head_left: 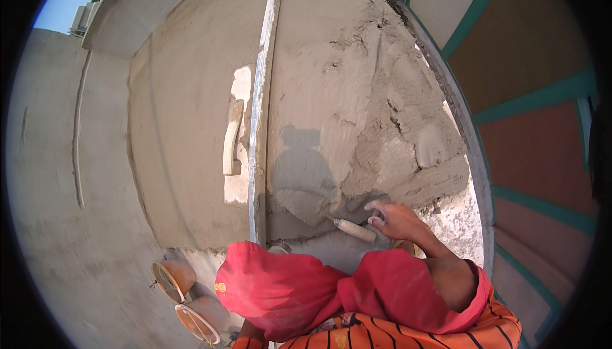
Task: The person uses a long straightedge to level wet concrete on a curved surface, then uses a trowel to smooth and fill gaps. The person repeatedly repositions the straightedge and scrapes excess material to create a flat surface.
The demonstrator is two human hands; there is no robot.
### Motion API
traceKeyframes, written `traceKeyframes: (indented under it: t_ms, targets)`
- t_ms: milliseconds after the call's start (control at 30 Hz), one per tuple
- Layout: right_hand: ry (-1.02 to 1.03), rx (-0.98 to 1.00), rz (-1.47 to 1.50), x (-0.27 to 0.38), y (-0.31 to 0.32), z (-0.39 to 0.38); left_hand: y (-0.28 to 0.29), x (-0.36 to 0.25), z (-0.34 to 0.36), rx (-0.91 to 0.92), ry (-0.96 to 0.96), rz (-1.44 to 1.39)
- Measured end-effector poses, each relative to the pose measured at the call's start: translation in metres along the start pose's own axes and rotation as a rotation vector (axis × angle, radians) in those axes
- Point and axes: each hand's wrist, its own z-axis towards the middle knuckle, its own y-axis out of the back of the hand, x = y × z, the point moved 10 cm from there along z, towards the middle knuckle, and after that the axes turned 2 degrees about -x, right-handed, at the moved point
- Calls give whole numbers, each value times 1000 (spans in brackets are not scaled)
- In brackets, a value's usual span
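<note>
My right hand (396, 219) reaches from the lower right to a wall and grips a trowel (354, 230) by its pale wooden handle. The trowel's blade lies in a patch of dark wet plaster (306, 199) low on the wall. Above the hand, the plaster (382, 94) is rough, lumpy and cracked. A red cloth (280, 288) over an orange striped shirt (408, 336) fills the lower middle and hides my left hand.
A long mortar-caked straightedge (261, 113) stands upright against the wall. A wooden float (233, 138) sits flat on the smoother plaster to its left. Two orange pans (173, 279) (201, 320) lie on the ground at lower left. Green-framed panels (535, 100) stand at the right.
</note>
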Motion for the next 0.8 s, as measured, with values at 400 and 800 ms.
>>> traceKeyframes:
  t_ms: [400,800]
  targets:
    - [87,-3,5,8,9,14,123,-34,45,71,171,-228]
    - [260,-216,-69,36,67,22,199,-217,165,363,113,-567]
